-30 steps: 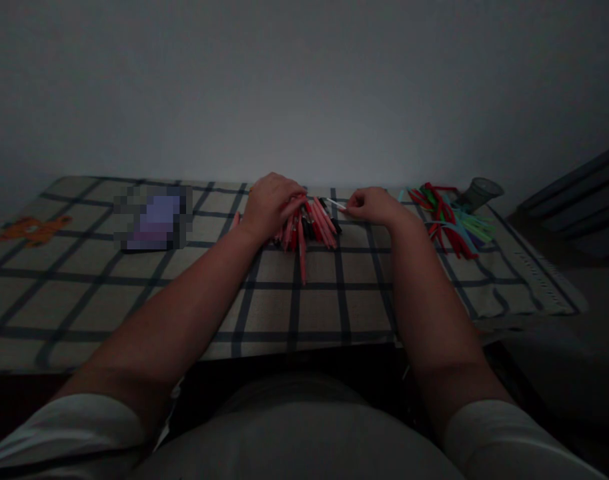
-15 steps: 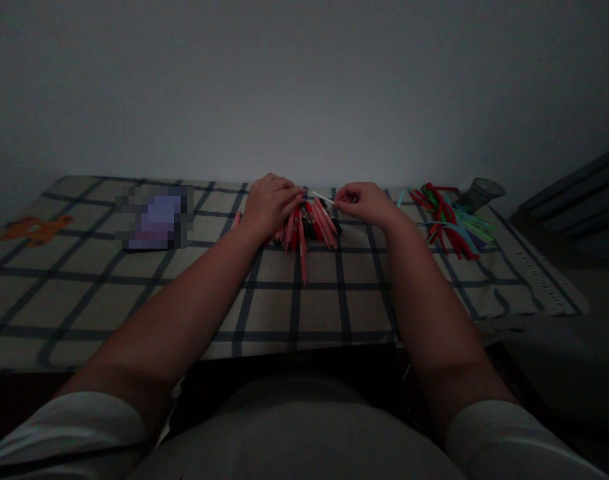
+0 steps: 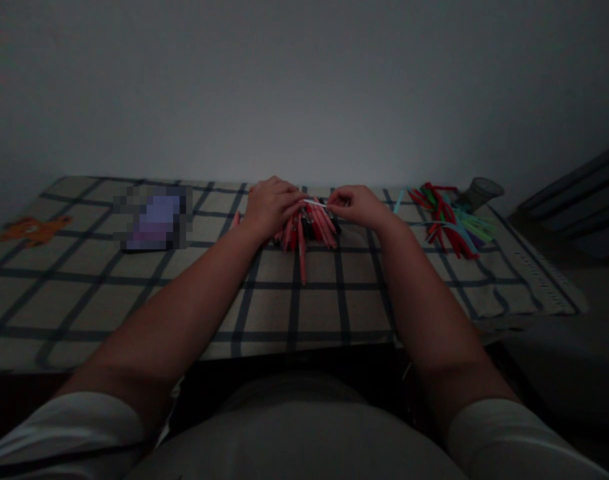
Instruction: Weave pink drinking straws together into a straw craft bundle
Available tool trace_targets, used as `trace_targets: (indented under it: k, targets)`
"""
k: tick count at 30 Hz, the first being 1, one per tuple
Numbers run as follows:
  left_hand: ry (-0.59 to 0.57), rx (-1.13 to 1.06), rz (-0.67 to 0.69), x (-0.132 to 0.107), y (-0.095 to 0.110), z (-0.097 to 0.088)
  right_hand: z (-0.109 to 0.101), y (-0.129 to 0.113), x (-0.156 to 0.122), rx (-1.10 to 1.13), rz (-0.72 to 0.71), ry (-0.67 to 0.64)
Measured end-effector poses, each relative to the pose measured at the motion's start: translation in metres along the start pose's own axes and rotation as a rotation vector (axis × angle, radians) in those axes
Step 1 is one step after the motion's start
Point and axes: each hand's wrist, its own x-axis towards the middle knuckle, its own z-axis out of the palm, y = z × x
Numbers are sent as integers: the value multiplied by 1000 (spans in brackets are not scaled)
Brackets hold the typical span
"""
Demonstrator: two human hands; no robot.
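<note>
Mid-frame, the right hand pinches a thin white stick above the pink pen pile on the worktop. The left hand touches its other end (grip unclear, too dim). Most pens look untouched.

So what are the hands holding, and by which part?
The right hand pinches a thin white stick by its right end. Its other end reaches the left hand, above the red pens. Whether that hand grips it is unclear.

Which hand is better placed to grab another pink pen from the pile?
Probably the left hand: it rests on the heap of pink plastic pens, while the right hand pinches a thin white stick.
</note>
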Motion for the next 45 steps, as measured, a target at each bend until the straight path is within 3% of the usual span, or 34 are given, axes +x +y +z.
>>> trace_targets:
  k: [8, 14, 27, 36, 45]
  targets:
    - [-7, 2, -1, 0, 0, -1, 0, 4, 1, -56, -16, 41]
    - [-13, 29, 57, -1, -1, -1, 18, 3, 5, -11, -51, 21]
    - [-72, 49, 30, -1, 7, -5, 37, 12, 13, -60, -262, 107]
    - [-45, 27, -42, 1, 8, -5, 35, 7, 10, -121, -248, 89]
    - [-23, 12, -53, 0, 6, -4, 36, 9, 12, -95, -148, 227]
